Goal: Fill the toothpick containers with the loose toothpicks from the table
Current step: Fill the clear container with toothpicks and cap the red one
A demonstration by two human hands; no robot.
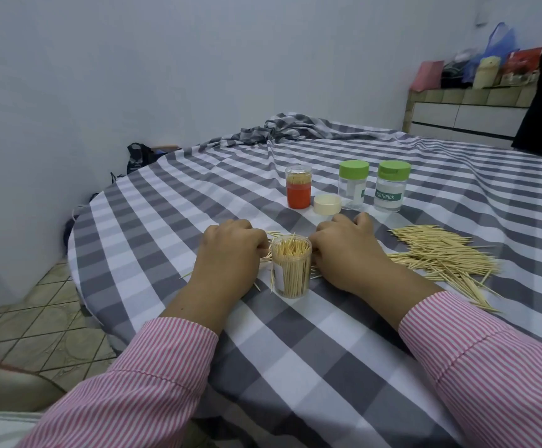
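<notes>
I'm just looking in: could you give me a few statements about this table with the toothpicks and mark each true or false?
1. The clear jar between the hands is open and packed with toothpicks. True.
2. Both green-lidded jars have their lids off. False: both lids are on.
3. A big pile of loose toothpicks lies beside the right hand. True.
4. The cream lid sits on the orange jar. False: it lies on the cloth beside that jar.
5. The left hand is lifted high above the table. False: it is down beside the clear jar.
</notes>
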